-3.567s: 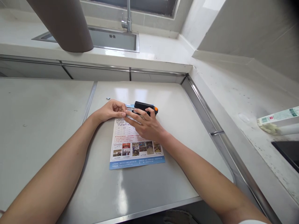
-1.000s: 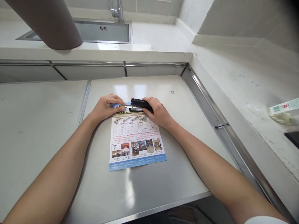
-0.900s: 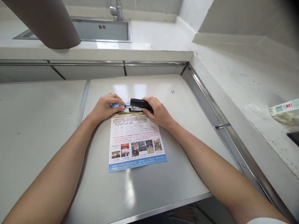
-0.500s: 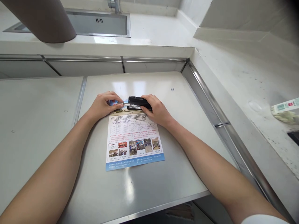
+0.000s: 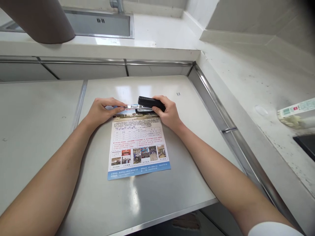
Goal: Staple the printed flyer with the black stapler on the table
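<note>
A black stapler (image 5: 150, 103) is gripped in my right hand (image 5: 167, 109), over the top edge of a printed flyer (image 5: 137, 139). Its black top is raised from its base, and a silver metal slide (image 5: 133, 106) sticks out of its left end. My left hand (image 5: 106, 108) pinches the outer end of that slide between thumb and fingers. The flyer lies flat on the table (image 5: 157, 186), its text and small photos facing up. Part of its top edge is hidden beneath the stapler and my fingers.
Several loose staples (image 5: 178, 94) lie right of the stapler. Behind the table, a counter holds a sink (image 5: 105, 28) and a brown cylinder (image 5: 52, 23). On the right-hand counter are a clear package with a white label (image 5: 299, 108) and a dark flat object (image 5: 306, 146).
The metal slide now shows a longer stretch outside the stapler. My hands have moved slightly apart, and the stapler's top is tilted more. The whole view has shifted a little.
</note>
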`<state>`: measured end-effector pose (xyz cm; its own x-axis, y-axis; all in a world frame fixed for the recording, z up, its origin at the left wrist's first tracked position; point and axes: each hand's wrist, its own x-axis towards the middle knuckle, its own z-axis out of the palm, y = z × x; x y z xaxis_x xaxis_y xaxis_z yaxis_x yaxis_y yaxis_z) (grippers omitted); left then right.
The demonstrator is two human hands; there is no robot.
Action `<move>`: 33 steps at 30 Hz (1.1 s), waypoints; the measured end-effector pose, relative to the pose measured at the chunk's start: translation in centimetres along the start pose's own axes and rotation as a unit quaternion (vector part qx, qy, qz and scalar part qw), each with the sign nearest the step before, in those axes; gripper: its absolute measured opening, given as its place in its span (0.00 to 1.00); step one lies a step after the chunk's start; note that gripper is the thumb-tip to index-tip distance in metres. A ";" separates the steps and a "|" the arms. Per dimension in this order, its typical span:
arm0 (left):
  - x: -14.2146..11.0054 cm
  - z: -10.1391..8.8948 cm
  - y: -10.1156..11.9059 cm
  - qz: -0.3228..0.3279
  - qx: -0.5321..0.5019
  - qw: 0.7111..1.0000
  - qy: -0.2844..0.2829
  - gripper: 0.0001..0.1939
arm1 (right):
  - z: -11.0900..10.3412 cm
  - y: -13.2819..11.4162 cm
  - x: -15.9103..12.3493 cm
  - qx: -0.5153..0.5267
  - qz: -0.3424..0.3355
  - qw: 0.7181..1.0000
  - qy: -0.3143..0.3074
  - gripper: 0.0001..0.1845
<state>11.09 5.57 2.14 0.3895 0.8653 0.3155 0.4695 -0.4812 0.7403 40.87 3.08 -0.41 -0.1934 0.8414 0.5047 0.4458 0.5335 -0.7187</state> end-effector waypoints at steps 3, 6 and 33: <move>0.0 0.0 -0.3 -0.007 -0.026 1.000 0.011 0.08 | -0.2 0.2 -0.1 0.025 0.008 1.000 0.006 0.14; 0.0 0.1 -0.4 -0.014 -0.020 1.000 0.016 0.07 | -0.4 0.0 -0.2 0.029 -0.002 1.000 -0.003 0.15; 0.9 2.6 -0.4 0.020 0.174 0.984 -0.022 0.14 | -0.2 -0.8 -0.6 -0.078 0.065 0.988 0.117 0.19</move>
<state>13.30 6.15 0.52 0.4435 0.8417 0.3081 0.6928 -0.5400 0.4779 40.79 2.10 -0.09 0.0732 0.8492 0.5229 0.5872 0.3871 -0.7108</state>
